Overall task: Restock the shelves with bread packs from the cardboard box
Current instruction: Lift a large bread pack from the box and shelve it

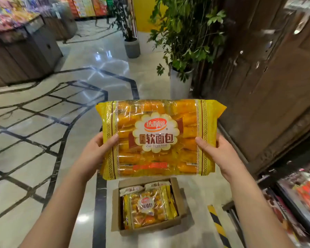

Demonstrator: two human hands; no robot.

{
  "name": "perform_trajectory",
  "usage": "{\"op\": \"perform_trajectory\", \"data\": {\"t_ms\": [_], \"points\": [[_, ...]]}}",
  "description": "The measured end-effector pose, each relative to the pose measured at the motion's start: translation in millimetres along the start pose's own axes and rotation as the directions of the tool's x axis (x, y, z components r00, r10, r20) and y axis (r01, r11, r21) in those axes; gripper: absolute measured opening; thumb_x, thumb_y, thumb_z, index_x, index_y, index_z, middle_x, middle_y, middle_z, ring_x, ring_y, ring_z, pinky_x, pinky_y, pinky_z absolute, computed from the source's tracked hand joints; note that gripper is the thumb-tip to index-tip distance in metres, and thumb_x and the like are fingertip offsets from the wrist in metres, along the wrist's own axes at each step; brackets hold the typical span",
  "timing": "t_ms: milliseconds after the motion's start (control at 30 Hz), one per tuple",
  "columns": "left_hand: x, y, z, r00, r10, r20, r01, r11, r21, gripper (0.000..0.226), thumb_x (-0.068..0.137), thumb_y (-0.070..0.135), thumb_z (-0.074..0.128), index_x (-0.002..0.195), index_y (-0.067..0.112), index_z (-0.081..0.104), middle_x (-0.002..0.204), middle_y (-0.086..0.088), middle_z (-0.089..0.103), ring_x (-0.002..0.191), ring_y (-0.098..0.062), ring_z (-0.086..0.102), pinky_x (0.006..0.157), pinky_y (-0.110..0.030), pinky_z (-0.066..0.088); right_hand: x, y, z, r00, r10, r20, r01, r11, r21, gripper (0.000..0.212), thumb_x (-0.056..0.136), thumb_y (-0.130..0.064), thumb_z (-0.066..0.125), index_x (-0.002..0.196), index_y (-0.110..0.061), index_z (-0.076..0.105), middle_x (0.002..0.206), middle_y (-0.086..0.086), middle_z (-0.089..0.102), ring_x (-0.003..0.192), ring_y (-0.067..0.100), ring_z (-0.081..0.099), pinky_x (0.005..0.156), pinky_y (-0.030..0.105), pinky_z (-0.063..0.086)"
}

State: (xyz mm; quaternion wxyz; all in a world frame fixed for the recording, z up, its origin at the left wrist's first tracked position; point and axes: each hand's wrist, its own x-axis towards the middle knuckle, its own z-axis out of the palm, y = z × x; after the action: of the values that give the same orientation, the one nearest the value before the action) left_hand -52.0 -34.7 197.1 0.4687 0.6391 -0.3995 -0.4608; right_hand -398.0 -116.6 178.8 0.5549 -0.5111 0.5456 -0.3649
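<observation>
A large yellow bread pack (157, 138) with a white scalloped label is held up in front of me, well above the floor. My left hand (97, 149) grips its left edge, thumb on the front. My right hand (215, 151) grips its right edge the same way. Below it, an open cardboard box (179, 196) stands on the floor and holds more bread packs (149, 208), one face up and others at the box's far end. A shelf (297, 199) with packaged goods shows at the lower right, blurred.
A wooden pillar or cabinet (268, 86) rises on the right. Two potted plants (183, 42) stand ahead. A display counter (21, 47) with goods is at the far left. Polished tiled floor (43, 133) spreads to the left. A yellow-black striped strip (217, 224) lies by the shelf base.
</observation>
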Motion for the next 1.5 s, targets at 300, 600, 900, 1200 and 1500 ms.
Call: {"op": "perform_trajectory", "data": {"t_ms": [300, 600, 900, 1200, 1500], "points": [[-22, 66, 44, 0.969, 0.238, 0.071, -0.233, 0.970, -0.075, 0.053, 0.079, 0.059, 0.078, 0.119, 0.026, 0.069, 0.109, -0.002, 0.078, 0.097, -0.022, 0.077, 0.081, -0.040, 0.058, -78, -50, -61, 0.972, -0.149, -0.180, 0.147, 0.989, -0.025, 0.046, 0.080, -0.057, 0.077, 0.121, -0.040, 0.064, 0.111, -0.014, 0.077, 0.101, 0.010, 0.074, 0.093, 0.044, 0.059], [-17, 98, 64, 0.894, 0.314, 0.321, -0.306, 0.949, -0.076, 0.037, 0.085, 0.054, 0.064, 0.114, 0.031, 0.069, 0.104, 0.005, 0.079, 0.090, -0.015, 0.077, 0.080, -0.037, 0.056, -167, -50, -54, 0.844, -0.144, -0.517, 0.176, 0.984, 0.013, 0.041, 0.078, -0.060, 0.076, 0.115, -0.049, 0.062, 0.111, -0.017, 0.076, 0.102, 0.009, 0.074, 0.094, 0.047, 0.059], [-35, 109, 83, 0.713, 0.342, 0.612, -0.341, 0.932, -0.123, 0.026, 0.088, 0.051, 0.062, 0.108, 0.038, 0.071, 0.105, 0.012, 0.078, 0.090, -0.006, 0.076, 0.085, -0.039, 0.053, -285, -41, 3, 0.578, -0.071, -0.813, 0.161, 0.987, 0.028, 0.051, 0.080, -0.060, 0.075, 0.126, -0.043, 0.063, 0.114, -0.018, 0.075, 0.103, 0.004, 0.073, 0.097, 0.043, 0.058], [-126, 103, 152, 0.398, 0.317, 0.861, -0.378, 0.912, -0.161, 0.047, 0.082, 0.067, 0.069, 0.117, 0.036, 0.071, 0.113, 0.008, 0.077, 0.104, -0.016, 0.074, 0.093, -0.045, 0.053, -446, -20, 31, 0.260, -0.021, -0.965, 0.116, 0.993, 0.009, 0.051, 0.081, -0.059, 0.073, 0.128, -0.040, 0.064, 0.115, -0.019, 0.074, 0.103, 0.001, 0.071, 0.088, 0.034, 0.058], [-258, 80, 223, 0.188, 0.210, 0.960, -0.373, 0.919, -0.128, 0.041, 0.089, 0.055, 0.067, 0.125, 0.036, 0.066, 0.116, 0.007, 0.076, 0.106, -0.018, 0.074, 0.095, -0.054, 0.055, -600, 13, 21, 0.115, 0.005, -0.993, 0.031, 0.999, 0.009, 0.044, 0.086, -0.054, 0.073, 0.127, -0.041, 0.064, 0.113, -0.020, 0.074, 0.101, 0.000, 0.071, 0.076, 0.022, 0.056]]}}
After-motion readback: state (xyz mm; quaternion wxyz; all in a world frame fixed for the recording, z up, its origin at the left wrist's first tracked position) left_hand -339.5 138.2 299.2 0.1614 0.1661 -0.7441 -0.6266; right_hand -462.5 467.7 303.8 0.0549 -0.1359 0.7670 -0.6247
